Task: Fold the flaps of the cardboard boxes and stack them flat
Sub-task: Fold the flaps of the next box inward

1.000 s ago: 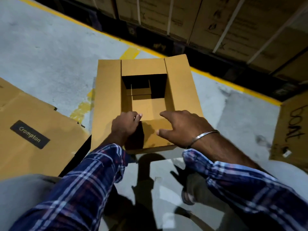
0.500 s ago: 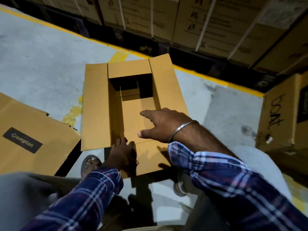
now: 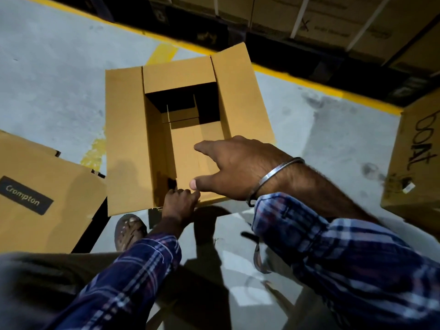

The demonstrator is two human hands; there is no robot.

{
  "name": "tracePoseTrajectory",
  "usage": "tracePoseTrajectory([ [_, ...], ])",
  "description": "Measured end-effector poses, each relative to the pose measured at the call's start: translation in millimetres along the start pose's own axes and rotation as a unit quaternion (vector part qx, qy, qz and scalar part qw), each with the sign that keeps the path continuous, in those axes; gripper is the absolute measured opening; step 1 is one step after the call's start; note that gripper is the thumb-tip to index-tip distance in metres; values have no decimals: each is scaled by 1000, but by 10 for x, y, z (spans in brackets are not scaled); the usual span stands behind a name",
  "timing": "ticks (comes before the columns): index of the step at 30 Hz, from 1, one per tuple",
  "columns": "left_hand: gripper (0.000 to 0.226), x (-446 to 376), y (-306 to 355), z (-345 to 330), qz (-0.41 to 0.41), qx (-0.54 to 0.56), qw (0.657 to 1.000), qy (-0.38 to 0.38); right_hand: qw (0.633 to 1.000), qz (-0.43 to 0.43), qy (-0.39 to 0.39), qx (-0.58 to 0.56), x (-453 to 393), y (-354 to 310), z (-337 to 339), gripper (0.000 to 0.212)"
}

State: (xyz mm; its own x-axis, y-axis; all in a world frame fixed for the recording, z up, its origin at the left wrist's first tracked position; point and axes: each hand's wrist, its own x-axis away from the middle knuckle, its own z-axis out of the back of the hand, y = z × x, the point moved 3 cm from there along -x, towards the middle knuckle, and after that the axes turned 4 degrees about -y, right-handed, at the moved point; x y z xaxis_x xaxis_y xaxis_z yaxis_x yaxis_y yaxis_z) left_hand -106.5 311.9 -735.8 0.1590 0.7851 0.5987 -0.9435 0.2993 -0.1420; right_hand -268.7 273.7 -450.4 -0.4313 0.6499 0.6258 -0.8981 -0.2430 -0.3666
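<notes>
- The left hand (image 3: 179,203) has its grip curled on the near edge of the open cardboard box (image 3: 126,139).
- The right hand (image 3: 238,167) hovers over the box's opening, grip spread, holding nothing.
- The plain brown box stands on the grey floor (image 3: 52,75), its flaps splayed outward.
- A flattened Crompton box (image 3: 42,201) lies just left.

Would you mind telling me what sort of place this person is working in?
Probably a warehouse or storeroom: a concrete floor marked with a yellow line, strapped cartons stacked along the far side, and an open box on the floor.
</notes>
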Motion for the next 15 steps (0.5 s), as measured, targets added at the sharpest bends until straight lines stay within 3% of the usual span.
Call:
tracePoseTrajectory([
  [4, 48, 9, -7, -114, -1, 40, 999, 5, 1000, 10, -10, 1, -35, -42, 18, 69],
  [8, 37, 92, 34, -38, -10, 31, 999, 14, 1000, 7, -4, 4, -74, -87, -15, 72],
  [15, 41, 325, 357, -164, -31, 19, 999, -23, 1000, -11, -2, -6, -50, -74, -60, 75],
])
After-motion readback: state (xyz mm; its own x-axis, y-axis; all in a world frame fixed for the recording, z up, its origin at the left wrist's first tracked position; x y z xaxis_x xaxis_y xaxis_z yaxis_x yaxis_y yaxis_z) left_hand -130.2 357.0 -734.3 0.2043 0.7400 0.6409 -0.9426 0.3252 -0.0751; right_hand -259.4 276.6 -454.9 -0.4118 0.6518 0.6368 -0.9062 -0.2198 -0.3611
